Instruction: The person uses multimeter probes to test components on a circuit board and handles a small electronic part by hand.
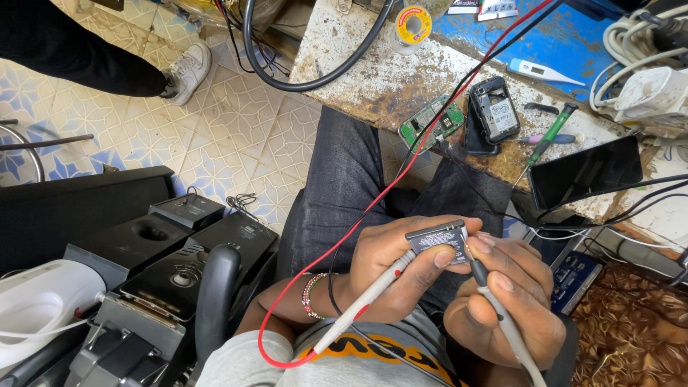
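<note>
My left hand [390, 269] holds a small grey phone battery [437, 240] and a red-tipped meter probe [373, 290] whose point touches the battery's left end. My right hand [509, 297] pinches a black-tipped probe [479, 276] against the battery's right end. A red lead [344, 229] and a black lead run from the probes up to the bench. Both hands hover over my lap, in front of the worn bench [358, 72].
On the bench lie a green circuit board [432, 122], an opened phone body [494, 109], a green-handled screwdriver [550, 134], a dark phone [585, 172], a solder spool [413, 26] and a thermometer. Black speakers and devices [179, 258] stand at left. Another person's shoe [188, 70] rests on the tiled floor.
</note>
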